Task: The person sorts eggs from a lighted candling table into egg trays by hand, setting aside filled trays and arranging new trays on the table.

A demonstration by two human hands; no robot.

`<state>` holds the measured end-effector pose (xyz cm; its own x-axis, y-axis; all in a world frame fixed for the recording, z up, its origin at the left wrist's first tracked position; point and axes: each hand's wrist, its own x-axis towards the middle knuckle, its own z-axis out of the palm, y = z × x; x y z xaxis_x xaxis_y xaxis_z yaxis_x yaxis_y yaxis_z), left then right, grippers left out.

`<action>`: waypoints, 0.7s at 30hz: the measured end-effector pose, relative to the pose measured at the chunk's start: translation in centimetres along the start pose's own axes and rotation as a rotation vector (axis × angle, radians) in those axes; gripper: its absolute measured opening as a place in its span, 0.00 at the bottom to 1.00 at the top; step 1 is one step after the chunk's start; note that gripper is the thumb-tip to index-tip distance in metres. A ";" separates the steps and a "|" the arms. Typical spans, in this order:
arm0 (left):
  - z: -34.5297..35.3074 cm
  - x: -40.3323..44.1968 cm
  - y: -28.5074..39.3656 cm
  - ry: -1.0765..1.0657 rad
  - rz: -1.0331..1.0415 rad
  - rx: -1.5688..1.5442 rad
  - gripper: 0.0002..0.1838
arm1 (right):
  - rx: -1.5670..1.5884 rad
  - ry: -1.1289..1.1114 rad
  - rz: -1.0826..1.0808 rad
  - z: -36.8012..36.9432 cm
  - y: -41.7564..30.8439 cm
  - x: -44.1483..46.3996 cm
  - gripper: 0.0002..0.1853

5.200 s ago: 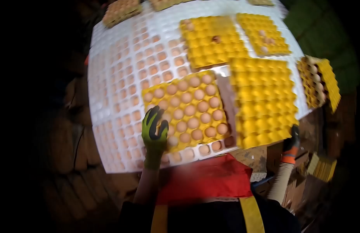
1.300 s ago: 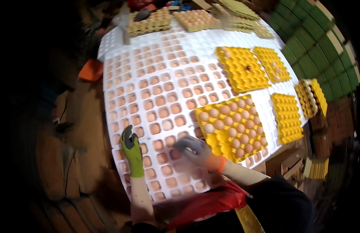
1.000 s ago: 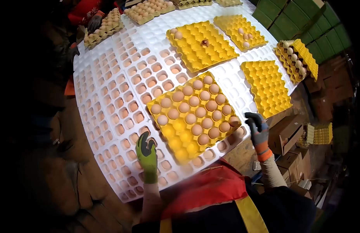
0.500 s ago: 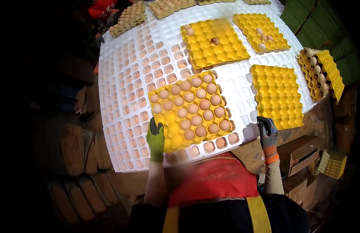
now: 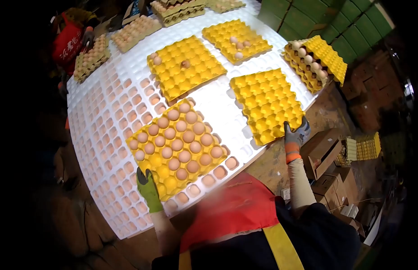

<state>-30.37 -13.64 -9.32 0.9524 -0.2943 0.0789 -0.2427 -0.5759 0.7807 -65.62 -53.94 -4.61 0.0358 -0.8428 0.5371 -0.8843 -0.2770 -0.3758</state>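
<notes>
My left hand (image 5: 148,188), in a green glove, is at the lower left edge of a yellow tray (image 5: 165,188) that holds many brown eggs and has bare cups at its lower left. Its fingers are bent against that edge; whether they grip it is hard to see. My right hand (image 5: 297,135), in a grey and orange glove, has its fingers closed on the lower right corner of an empty yellow tray (image 5: 267,101). Under both trays lie white moulded trays (image 5: 103,168), with eggs in many of their pockets.
Farther back lie a yellow tray (image 5: 191,74) with a few eggs and another yellow tray (image 5: 218,33). Filled trays lean at the right (image 5: 308,63). A co-worker in red (image 5: 68,42) stands at the far left. Cardboard boxes (image 5: 319,153) stand below the right edge.
My right hand has moved from the table's front edge to the corner of the empty yellow tray and closed on it. My left hand remains beside the egg-filled tray. The view has turned.
</notes>
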 end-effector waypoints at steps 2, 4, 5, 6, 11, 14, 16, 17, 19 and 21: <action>0.2 -0.1 -1.3 0.122 0.014 -0.107 0.22 | -0.179 0.096 0.318 4.1 7.1 0.7 0.32; -0.2 -0.2 1.1 0.258 -0.031 -0.100 0.26 | 0.322 -0.022 0.683 8.4 14.7 1.1 0.30; -0.8 -0.4 4.0 0.277 -0.038 -0.110 0.25 | 0.666 -0.146 0.806 8.8 15.7 1.4 0.28; -1.0 -0.2 5.5 0.280 -0.003 -0.093 0.24 | 0.961 -0.260 0.977 9.2 16.7 1.6 0.26; 1.3 -0.8 14.4 0.177 0.189 -0.025 0.21 | 1.064 -0.310 0.769 3.6 12.7 4.2 0.17; 6.5 -1.9 17.9 0.065 0.298 -0.185 0.21 | 1.092 -0.175 0.611 -0.5 11.6 8.9 0.26; 12.4 -3.5 17.1 -0.094 0.220 -0.356 0.21 | 1.181 -0.172 0.536 -2.2 14.0 15.3 0.17; 14.8 -4.3 17.6 -0.259 0.134 -0.520 0.21 | 1.226 -0.173 0.498 -3.1 15.2 18.5 0.13; 18.8 -6.8 26.6 -0.167 0.395 -0.262 0.20 | 1.233 -0.127 0.491 -5.5 18.3 26.9 0.10; 22.1 -8.5 30.2 -0.168 0.401 -0.298 0.20 | 1.301 -0.010 0.396 -2.9 25.1 32.6 0.14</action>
<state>-49.89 -45.38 -0.06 0.7470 -0.5793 0.3261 -0.4955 -0.1582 0.8541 -88.02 -87.08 5.62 -0.1078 -0.9686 0.2240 0.2394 -0.2439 -0.9398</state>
